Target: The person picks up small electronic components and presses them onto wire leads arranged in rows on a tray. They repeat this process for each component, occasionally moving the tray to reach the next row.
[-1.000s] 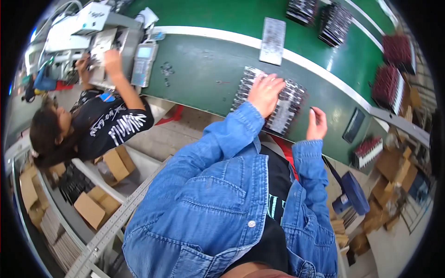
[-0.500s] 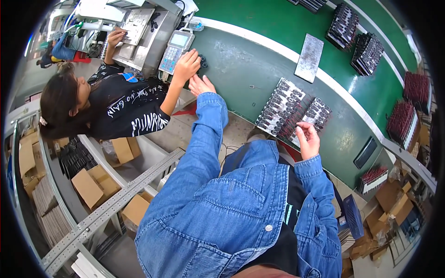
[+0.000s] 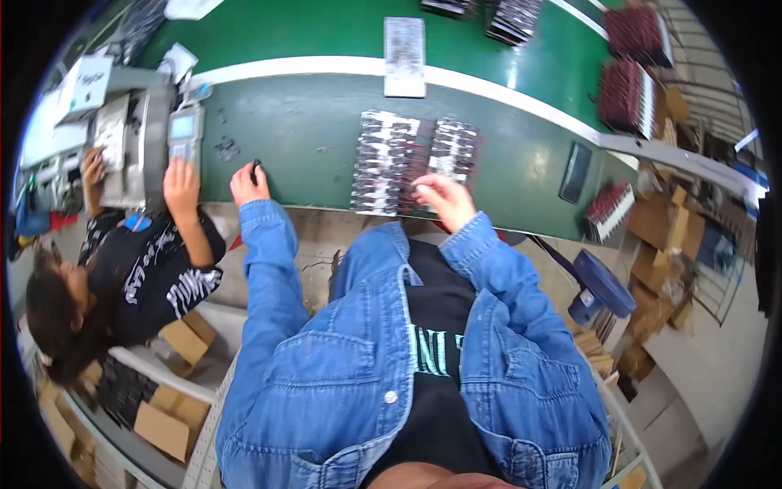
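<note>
Both hands have shifted since half a second ago: the left hand point(image 3: 248, 184), then stretched out beside the co-worker's hand at the grey machine, now sits pulled back at the near edge of the dark green worktable point(image 3: 309, 147), and the right hand point(image 3: 444, 200) has come forward onto the trays. Nearest the table's front edge, the left hand, in a blue denim sleeve, pinches a small dark piece point(image 3: 257, 169) between its fingertips, closed narrowly on it, just inside the edge and well left of the trays. To the right of it, the right hand rests with loosely curled fingers on the near end of two flat trays packed with rows of small silver and dark parts point(image 3: 403, 155), which lie side by side near the middle of the table; whether it grips any part I cannot tell. Left of the left hand, a co-worker in a black printed top lays one hand point(image 3: 181, 183) by a grey handheld device with a small screen point(image 3: 184, 134) and the other hand point(image 3: 91, 167) at a grey metal bench machine point(image 3: 134, 143). Farther across the table, beyond a white stripe, a grey printed sheet point(image 3: 405, 45) lies on the brighter green belt point(image 3: 285, 28), with red-and-black racks of parts point(image 3: 627, 81) toward its right end.
</note>
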Demonstrator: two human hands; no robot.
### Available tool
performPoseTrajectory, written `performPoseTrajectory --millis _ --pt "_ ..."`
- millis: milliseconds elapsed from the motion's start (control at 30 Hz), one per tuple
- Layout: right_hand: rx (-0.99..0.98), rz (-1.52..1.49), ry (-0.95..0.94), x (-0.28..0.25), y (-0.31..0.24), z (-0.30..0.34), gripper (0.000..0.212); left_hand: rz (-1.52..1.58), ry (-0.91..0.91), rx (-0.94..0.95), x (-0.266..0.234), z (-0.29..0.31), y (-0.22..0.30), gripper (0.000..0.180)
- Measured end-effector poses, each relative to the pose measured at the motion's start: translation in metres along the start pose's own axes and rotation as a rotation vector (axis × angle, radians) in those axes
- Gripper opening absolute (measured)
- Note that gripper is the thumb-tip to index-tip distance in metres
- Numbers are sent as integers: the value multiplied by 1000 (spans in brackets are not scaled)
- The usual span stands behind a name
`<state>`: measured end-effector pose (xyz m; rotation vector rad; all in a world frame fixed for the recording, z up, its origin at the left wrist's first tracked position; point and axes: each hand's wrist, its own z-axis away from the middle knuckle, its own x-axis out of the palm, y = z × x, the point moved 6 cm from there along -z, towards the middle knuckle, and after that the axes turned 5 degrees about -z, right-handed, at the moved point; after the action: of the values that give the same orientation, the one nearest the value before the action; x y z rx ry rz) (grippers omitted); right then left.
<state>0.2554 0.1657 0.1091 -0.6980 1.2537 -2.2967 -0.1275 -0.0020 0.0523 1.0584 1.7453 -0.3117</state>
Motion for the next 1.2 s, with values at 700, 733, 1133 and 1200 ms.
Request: performPoseTrajectory --millis 700,733,1133,1200 --pt "104 -279 127 -27 8 4 15 982 -993 -47 -10 54 296 28" --pt "105 -280 123 -25 7 4 15 1054 -1043 -201 -4 59 292 28" --pt "-273 413 240 -17 -43 15 14 1052 -1104 -212 -9 59 296 28" --pt "-235 403 217 -18 -44 14 13 1043 -1120 -216 -10 58 295 28"
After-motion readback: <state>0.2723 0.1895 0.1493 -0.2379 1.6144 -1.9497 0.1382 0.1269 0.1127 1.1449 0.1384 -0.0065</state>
